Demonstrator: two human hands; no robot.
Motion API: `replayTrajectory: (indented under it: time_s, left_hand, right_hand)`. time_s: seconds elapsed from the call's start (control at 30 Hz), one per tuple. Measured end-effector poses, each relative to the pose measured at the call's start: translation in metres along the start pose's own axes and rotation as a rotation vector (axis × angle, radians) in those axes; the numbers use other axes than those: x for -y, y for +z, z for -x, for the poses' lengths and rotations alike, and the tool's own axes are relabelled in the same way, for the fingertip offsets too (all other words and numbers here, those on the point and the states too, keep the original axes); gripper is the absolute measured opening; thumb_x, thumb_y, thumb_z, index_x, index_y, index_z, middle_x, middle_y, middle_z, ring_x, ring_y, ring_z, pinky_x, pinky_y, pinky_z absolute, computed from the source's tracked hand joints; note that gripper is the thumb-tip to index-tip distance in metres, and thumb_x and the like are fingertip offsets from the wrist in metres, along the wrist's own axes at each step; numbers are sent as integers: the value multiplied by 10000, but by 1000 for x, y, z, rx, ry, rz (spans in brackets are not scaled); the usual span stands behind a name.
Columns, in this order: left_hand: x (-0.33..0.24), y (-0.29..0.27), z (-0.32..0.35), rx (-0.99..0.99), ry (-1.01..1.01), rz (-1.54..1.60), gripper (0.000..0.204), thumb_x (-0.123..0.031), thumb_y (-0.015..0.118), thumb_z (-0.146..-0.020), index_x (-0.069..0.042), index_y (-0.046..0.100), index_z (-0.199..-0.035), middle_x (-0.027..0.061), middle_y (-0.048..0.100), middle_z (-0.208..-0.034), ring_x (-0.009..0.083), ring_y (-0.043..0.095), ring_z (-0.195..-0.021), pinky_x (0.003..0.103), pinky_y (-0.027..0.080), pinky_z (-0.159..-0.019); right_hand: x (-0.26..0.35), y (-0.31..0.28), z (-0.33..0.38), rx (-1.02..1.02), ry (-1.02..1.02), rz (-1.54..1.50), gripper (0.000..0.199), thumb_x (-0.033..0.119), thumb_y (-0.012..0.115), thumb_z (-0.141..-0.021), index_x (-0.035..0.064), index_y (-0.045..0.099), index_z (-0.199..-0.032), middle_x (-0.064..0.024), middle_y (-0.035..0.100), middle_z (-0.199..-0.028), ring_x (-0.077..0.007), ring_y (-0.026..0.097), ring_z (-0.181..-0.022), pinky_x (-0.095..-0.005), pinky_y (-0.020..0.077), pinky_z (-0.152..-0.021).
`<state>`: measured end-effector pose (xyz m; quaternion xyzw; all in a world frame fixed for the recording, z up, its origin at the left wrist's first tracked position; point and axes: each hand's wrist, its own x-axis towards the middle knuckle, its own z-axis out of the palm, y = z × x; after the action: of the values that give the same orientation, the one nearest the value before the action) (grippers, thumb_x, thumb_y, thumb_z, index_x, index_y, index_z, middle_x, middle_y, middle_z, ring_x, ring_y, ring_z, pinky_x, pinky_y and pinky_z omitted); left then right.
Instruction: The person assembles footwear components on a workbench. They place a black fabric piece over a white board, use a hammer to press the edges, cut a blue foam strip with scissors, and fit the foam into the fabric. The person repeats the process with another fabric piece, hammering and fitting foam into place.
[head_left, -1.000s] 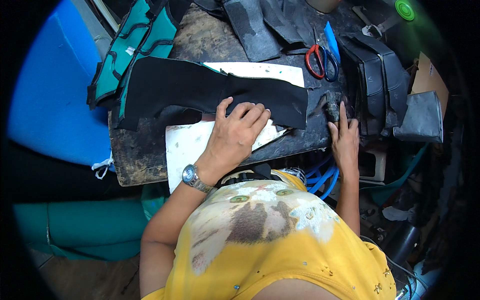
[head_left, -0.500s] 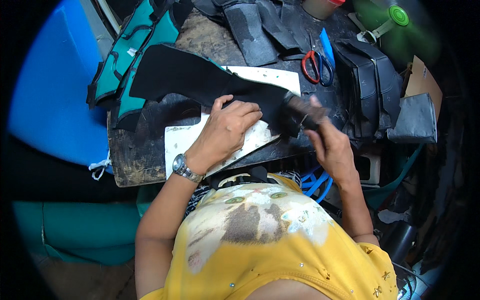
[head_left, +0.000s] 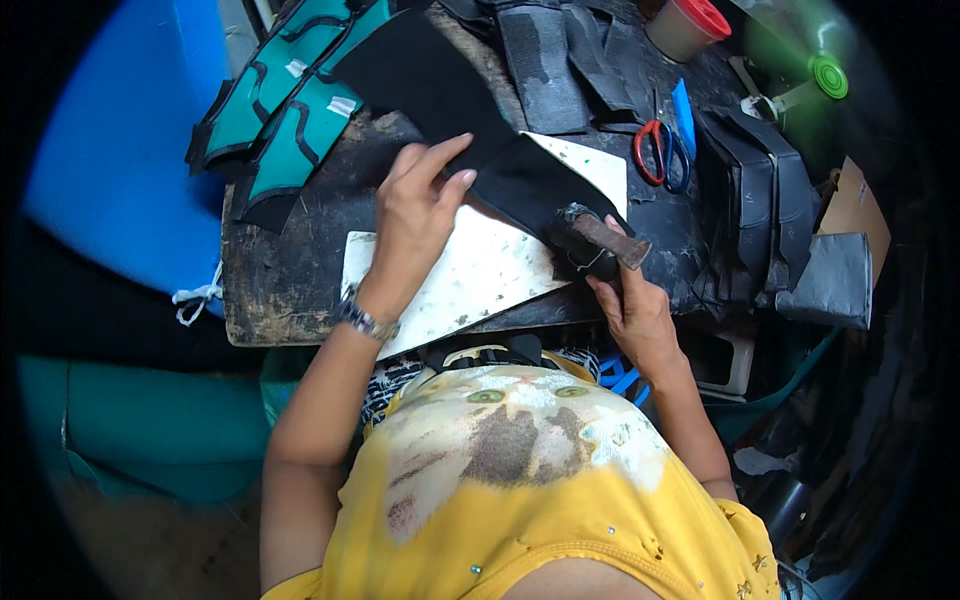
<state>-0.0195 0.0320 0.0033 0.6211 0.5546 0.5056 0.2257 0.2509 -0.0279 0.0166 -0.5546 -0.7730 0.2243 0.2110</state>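
- The left hand (head_left: 418, 222) lies flat, fingers spread and stretched, pressing the black fabric piece (head_left: 470, 120) down; it grips nothing.
- The right hand (head_left: 628, 305) is curled tight around the handle of a hammer (head_left: 598, 240), whose dark head rests on the near end of the black fabric piece.
- That fabric runs slantwise over a white cutting board (head_left: 480, 275), from the board's near right edge up past its far corner.
- The board sits on a worn dark worktable (head_left: 275, 290), with the left wrist and its metal watch (head_left: 362, 320) over the board's near left corner.
- Beyond the board to the left, teal padded pieces (head_left: 290, 110) with black trim lie stacked, touching the table's far edge.
- To the right of the board, red-handled scissors (head_left: 658, 155) lie beside a blue strip (head_left: 683, 115).
- Farther right of the board, black folded pieces (head_left: 760, 215) are heaped.
- Far beyond the board stands a cup with a red lid (head_left: 690, 25).
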Motion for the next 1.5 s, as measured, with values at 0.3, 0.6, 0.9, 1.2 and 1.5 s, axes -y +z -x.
replayTrajectory:
  time_s: [0.3,0.6,0.9,1.2,1.5]
  left_hand:
    - [11,24,-24,82,92,17,288,-43,699,-857,-33,724,-1143,71,564,-813,143,542,-672,274,472,-649]
    - [15,24,-23,83,90,44,297,-31,699,-853,-39,725,-1150,70,556,-809,142,548,-665,273,471,-636]
    - [21,26,-26,87,81,88,305,-23,701,-850,-50,728,-1153,55,562,-813,127,548,-674,262,464,-635]
    - [28,26,-23,122,59,145,298,-20,700,-863,-59,731,-1157,27,563,-831,93,549,-702,239,470,-654]
    - [30,27,-24,155,-48,202,295,-14,708,-863,-52,730,-1154,12,550,-853,78,556,-749,221,461,-684]
  right_hand:
    - [11,-8,-10,99,116,1,608,66,650,-938,105,412,-1496,-255,681,-1145,-457,676,-969,-481,576,-778]
    - [17,4,-17,-7,105,81,502,47,660,-921,126,511,-1394,-291,580,-1321,-442,683,-997,-440,587,-792]
    - [16,-3,-28,-13,12,135,615,52,643,-929,198,432,-1488,-255,691,-1029,-463,680,-871,-498,555,-719]
    - [22,-4,-38,-89,-53,146,574,99,637,-941,161,416,-1467,-272,675,-950,-469,666,-820,-528,524,-669]
    - [36,1,-45,-158,-145,178,415,13,613,-954,8,439,-1331,-200,695,-831,-375,699,-715,-391,532,-636]
